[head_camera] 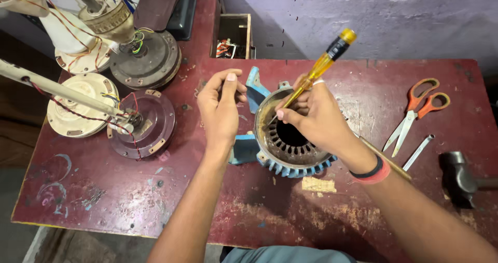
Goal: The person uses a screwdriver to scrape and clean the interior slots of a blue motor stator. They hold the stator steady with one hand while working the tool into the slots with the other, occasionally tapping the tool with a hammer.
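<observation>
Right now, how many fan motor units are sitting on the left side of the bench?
3. A dark one at the back, a cream one on the left edge, a maroon one nearest the left hand. More may sit out of frame.

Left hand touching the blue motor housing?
Apart. Head view shows maroon table between the left hand and the blue motor housing.

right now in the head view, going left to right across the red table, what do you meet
cream round fan motor cover → maroon round fan motor → left hand → blue finned motor housing → right hand holding yellow-handled screwdriver → orange-handled scissors → dark metal hammer head
</observation>
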